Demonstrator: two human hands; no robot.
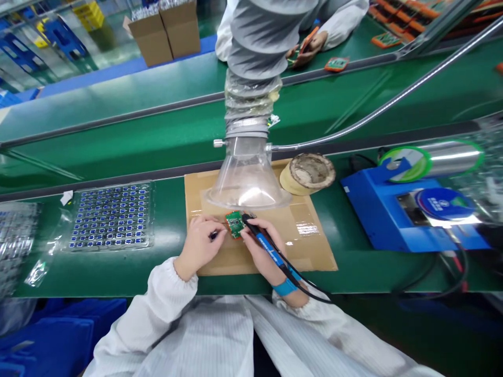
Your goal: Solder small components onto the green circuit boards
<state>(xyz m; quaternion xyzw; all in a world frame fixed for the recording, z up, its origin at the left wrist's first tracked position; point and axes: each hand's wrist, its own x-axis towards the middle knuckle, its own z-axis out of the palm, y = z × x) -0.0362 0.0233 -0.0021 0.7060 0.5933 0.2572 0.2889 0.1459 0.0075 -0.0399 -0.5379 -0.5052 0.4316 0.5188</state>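
Right grip (260, 256) pinches soldering iron (271, 251) at circuit board (234, 223), inside bench (357, 267) front edge; left grip (199, 243) indeterminate; apparent soldering requires steadiness.

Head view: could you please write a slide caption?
Over cardboard, the right hand holds a corded tool at a green circuit board, the left hand close by.

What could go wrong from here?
1. The pen-shaped tool in the right hand meets the circuit board close to the left hand; a slip might scrape the board or catch that hand.
2. The tool's black cable runs over the blue wristband, so a snag could jerk the tool.
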